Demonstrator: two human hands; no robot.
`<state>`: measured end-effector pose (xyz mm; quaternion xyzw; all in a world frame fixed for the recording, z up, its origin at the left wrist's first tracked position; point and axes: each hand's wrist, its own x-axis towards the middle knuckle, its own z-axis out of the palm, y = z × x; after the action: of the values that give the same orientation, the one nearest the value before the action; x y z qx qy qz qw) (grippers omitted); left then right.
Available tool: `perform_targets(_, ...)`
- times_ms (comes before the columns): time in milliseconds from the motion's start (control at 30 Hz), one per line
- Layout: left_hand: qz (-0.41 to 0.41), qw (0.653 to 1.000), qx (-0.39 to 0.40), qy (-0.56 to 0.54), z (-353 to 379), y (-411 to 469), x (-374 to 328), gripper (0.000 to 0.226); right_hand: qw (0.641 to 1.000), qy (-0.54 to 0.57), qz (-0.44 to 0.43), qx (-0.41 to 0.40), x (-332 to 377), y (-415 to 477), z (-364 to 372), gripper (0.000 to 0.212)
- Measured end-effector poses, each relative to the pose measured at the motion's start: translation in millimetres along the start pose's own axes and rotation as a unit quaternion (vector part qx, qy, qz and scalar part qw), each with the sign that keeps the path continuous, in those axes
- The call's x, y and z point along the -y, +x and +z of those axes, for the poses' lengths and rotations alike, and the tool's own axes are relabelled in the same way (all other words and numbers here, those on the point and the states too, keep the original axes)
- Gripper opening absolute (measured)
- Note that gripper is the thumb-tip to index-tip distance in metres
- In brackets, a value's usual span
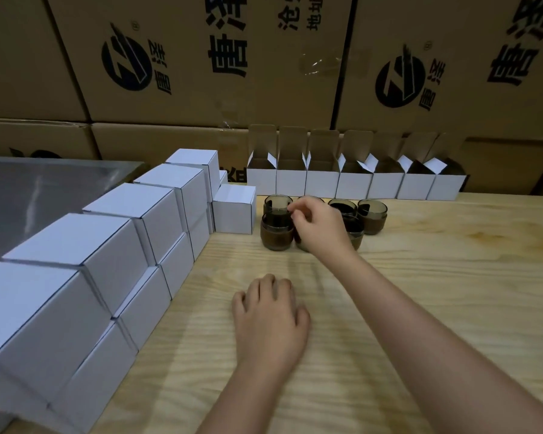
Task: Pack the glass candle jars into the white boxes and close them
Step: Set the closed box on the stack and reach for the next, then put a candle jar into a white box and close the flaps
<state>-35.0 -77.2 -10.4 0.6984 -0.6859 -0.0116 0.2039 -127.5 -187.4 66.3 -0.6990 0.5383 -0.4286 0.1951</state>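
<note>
The right hand (pixel 318 225) curls over a candle jar (pixel 299 244) in the far cluster — grip unclear. Nearer, the left hand (pixel 268 314) rests relaxed on the desk (pixel 420 292).

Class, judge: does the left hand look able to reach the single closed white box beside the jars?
Probably yes: only bare table lies between the left hand and the closed white box; the jars stand off to the box's right.
</note>
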Motion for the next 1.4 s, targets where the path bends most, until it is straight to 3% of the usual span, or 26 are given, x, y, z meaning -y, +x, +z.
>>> perform_targets(167, 0.007, 1.000, 0.015, -0.005, -6.6, -0.6, -3.5, 0.045, 0.977, -0.199, -0.052, 0.050, 1.6, 94.1, 24.1, 0.031)
perform_targets(300, -0.002, 1.000, 0.016, 0.001, -8.6, 2.4, -5.4, 0.044, 0.954, -0.275, -0.052, 0.106, -0.4, 146.9, 51.0, 0.029)
perform_targets(467, -0.017, 1.000, 0.016, 0.001, -2.1, 3.9, -4.2, 0.045, 0.945, -0.277, -0.017, 0.175, -5.3, 175.3, 84.0, 0.054)
perform_targets(600, -0.029, 0.999, -0.008, -0.016, 5.7, 6.6, -4.9, 0.046, 0.932, -0.296, -0.008, 0.211, -13.0, 181.9, 96.4, 0.051)
perform_targets(733, -0.030, 0.999, -0.038, -0.020, 8.2, 8.5, -4.2, 0.046, 0.947, -0.250, -0.003, 0.204, -13.1, 183.3, 96.6, 0.056)
perform_targets(867, -0.008, 0.999, -0.035, -0.010, 4.3, 7.7, -2.4, 0.046, 0.959, -0.221, -0.022, 0.174, 0.7, 177.5, 84.6, 0.062)
perform_targets(1200, 0.005, 0.999, -0.003, -0.038, 6.3, 3.6, 2.7, 0.049, 0.964, -0.168, -0.203, -0.026, 42.8, 89.4, 2.1, 0.023)
perform_targets(1400, -0.061, 0.974, -0.019, -0.215, -6.1, 7.9, 5.8, 0.088, 0.934, -0.190, -0.274, -0.128, 39.4, -33.5, -21.6, 0.013)
